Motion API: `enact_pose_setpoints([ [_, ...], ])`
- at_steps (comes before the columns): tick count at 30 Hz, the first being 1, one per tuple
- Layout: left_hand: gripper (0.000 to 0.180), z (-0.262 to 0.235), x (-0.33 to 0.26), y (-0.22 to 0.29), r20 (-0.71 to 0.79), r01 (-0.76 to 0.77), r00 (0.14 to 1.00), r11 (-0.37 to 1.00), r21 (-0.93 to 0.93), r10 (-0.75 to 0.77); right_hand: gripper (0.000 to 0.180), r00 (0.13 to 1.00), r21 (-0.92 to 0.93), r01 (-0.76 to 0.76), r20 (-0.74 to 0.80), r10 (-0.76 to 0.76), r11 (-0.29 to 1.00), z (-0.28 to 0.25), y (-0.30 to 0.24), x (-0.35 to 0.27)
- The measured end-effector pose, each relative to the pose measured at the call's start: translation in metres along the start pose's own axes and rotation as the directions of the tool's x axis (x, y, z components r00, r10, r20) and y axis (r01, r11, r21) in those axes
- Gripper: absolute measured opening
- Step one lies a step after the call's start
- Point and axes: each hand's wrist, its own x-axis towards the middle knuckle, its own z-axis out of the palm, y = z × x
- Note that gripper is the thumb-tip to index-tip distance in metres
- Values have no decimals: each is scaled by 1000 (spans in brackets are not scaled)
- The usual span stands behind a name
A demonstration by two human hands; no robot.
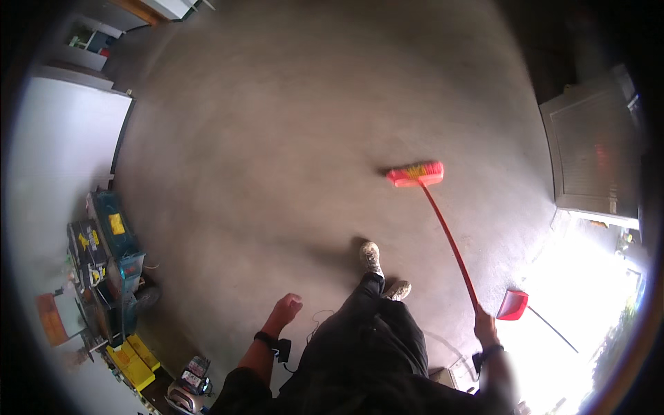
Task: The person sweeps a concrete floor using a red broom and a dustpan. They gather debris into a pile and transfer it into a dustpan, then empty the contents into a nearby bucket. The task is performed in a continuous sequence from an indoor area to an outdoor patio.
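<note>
Step in hand, as judged: sweeping the concrete floor [277, 138] with 1 hand. The right hand [484, 321] is closed around the top of the red handle of the broom [443, 221]. The handle runs from that hand toward 11 o'clock, and the red brush head [416, 173] rests on the floor ahead of the feet [377, 266], well apart from them. The left hand [287, 308] holds nothing; it is curled into a loose fist, hanging at 9 o'clock of the legs.

A red dustpan [512, 305] with a long thin handle lies on the floor just beside the right hand, at its 3 o'clock.

Next move, as judged: a draw of the brush head back toward the feet would call for steady downward pressure, which 1 hand at the far end of the handle gives poorly.

Limits of view: no dirt or debris can be made out on the floor. The lower right is washed out by glare, hiding the forearm and the end of the dustpan handle. The toolboxes [114, 238] stacked at 9 o'clock are crowded and indistinct. The grey panel [595, 149] at 2 o'clock cannot be identified.
</note>
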Motion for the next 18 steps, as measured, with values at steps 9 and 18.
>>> enact_pose_setpoints([
  [9, 20, 11, 51, 61, 212, -55, 976, 998, 29, 47, 35, 843, 273, -522, 23, 537, 808, -23, 71, -197],
  [18, 26, 33, 47, 120, 312, 21, 947, 985, 172, -75, 34, 607, 807, -463, -13, 795, 366, 79, 177, -173],
])
